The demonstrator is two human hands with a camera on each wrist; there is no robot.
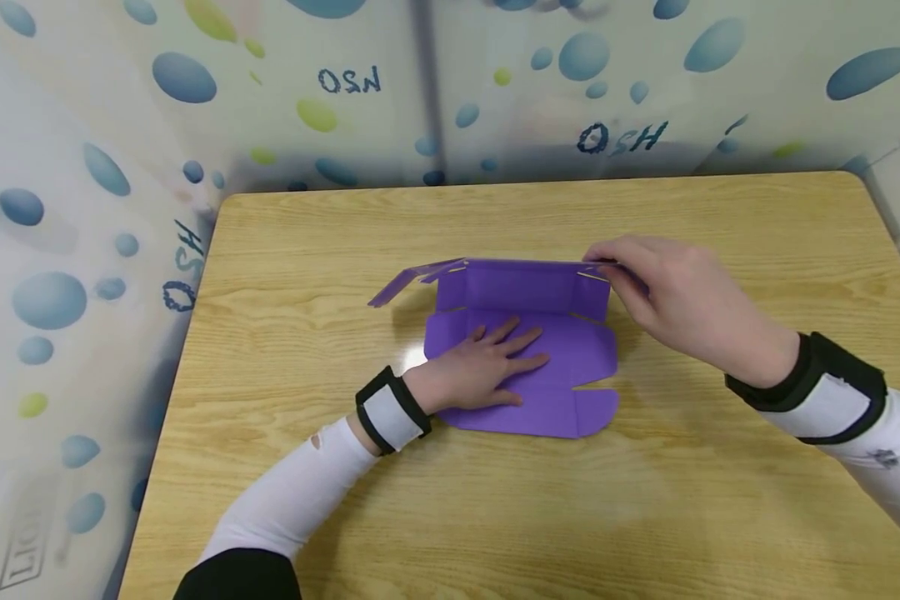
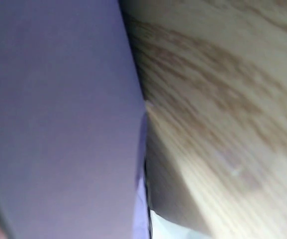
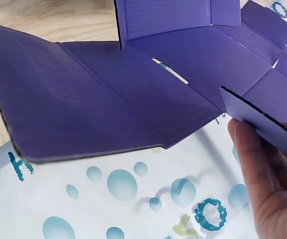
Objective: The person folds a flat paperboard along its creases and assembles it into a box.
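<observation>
A purple cardboard box blank (image 1: 588, 346), creased and slotted, lies on the table with its far side bent upward. My left hand (image 1: 472, 375) presses on its flat part, fingers spread and straight. At the far right corner, my right hand (image 1: 675, 292) pinches a flap of the raised side between thumb and fingers. In the right wrist view, that flap (image 3: 262, 119) sits in the fingertips, and a slotted panel (image 3: 103, 99) extends beyond it. At the far left, another flap (image 1: 395, 287) sticks out. A blurred purple panel (image 2: 63, 109) fills much of the left wrist view.
The light wood-grain table (image 1: 307, 275) extends around the cardboard. Behind and to the left hangs a pale curtain (image 1: 510, 108) printed with blue and green drops. White tiles (image 1: 896, 187) show at the right edge.
</observation>
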